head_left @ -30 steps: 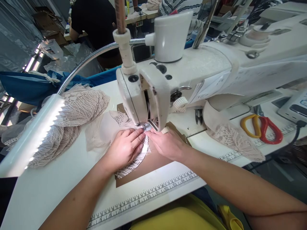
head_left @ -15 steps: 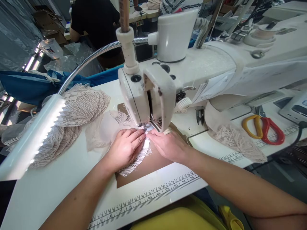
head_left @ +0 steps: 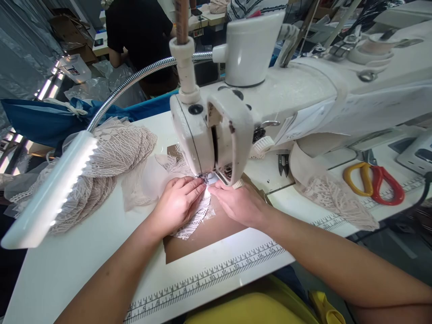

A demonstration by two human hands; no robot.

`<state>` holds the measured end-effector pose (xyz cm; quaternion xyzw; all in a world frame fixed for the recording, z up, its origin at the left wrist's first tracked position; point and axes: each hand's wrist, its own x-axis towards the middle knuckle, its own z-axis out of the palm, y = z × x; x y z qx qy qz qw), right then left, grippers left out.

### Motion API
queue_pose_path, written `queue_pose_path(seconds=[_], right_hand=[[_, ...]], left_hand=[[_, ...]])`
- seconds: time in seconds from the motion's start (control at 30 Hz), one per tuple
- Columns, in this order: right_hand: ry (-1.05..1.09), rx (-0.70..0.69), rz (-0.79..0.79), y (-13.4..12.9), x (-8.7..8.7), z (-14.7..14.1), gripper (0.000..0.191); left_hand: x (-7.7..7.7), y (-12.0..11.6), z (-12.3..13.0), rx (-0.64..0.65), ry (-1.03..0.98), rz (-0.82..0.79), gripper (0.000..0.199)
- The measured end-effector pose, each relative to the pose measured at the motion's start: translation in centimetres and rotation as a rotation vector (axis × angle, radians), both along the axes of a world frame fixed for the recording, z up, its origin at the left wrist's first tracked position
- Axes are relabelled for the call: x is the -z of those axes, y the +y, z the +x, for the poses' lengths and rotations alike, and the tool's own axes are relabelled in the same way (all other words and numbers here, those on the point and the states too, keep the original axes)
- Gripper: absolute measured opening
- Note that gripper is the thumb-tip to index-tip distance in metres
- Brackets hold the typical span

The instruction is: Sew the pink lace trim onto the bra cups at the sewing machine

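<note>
A strip of pale lace fabric [head_left: 194,223] lies under the presser foot of a white sewing machine [head_left: 211,130]. My left hand [head_left: 178,200] rests flat on the lace, fingers stretched toward the presser foot [head_left: 206,178]. On the other side, my right hand [head_left: 241,202] is closed, thumb and forefinger pinching the lace edge close to the foot. Part of the fingertips is hidden by the machine head. Beneath the lace is a brown sheet [head_left: 219,238]. Sheer fabric with lace [head_left: 135,189] spreads left of my left hand.
Stacked lace pieces [head_left: 123,146] lie at left behind a lit lamp [head_left: 54,189]. At right are scissors [head_left: 388,185] with red and yellow handles, thread snips [head_left: 282,164] and another lace piece [head_left: 330,198]. A printed ruler [head_left: 202,281] runs along the table's front. A person [head_left: 138,40] sits beyond.
The lace has fed a little farther under the presser foot, so less of it shows in front. Both hands stay beside the foot. The whole view has shifted slightly.
</note>
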<state>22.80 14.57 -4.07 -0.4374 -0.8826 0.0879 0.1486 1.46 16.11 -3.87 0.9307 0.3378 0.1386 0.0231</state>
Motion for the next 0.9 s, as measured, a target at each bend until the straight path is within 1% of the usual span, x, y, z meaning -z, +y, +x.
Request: queue_pose_path(seconds=[0.2, 0.33, 0.43, 0.53, 0.67, 0.73, 0.77, 0.83, 0.9], right_hand=[[-0.025, 0.009, 0.015, 0.0, -0.4, -0.2, 0.029], [-0.011, 0.002, 0.015, 0.1, -0.1, -0.2, 0.033], [0.018, -0.012, 0.018, 0.2, 0.3, 0.0, 0.032], [0.064, -0.032, 0.039, 0.3, 0.5, 0.2, 0.030], [0.110, -0.056, 0.059, 0.2, 0.6, 0.4, 0.031], [0.124, -0.090, 0.070, 0.2, 0.6, 0.5, 0.030], [0.124, -0.113, 0.073, 0.2, 0.6, 0.5, 0.030], [0.101, -0.153, 0.070, 0.2, 0.6, 0.5, 0.030], [0.061, -0.166, 0.064, 0.2, 0.6, 0.4, 0.030]], left_hand=[[-0.3, 0.3, -0.2, -0.059, 0.077, -0.057, 0.033], [-0.4, 0.3, -0.4, -0.092, 0.111, -0.087, 0.036], [-0.4, 0.2, -0.7, -0.113, 0.118, -0.102, 0.037], [-0.7, 0.0, -1.1, -0.091, 0.082, -0.134, 0.041], [-2.0, -0.8, -1.7, -0.024, -0.054, -0.181, 0.046], [-2.4, -1.4, -1.7, -0.033, -0.083, -0.216, 0.042], [-2.5, -1.6, -1.6, -0.050, -0.078, -0.235, 0.037], [-2.3, -1.9, -1.3, -0.098, -0.049, -0.259, 0.024], [-1.8, -1.9, -1.0, -0.150, -0.043, -0.271, 0.021]])
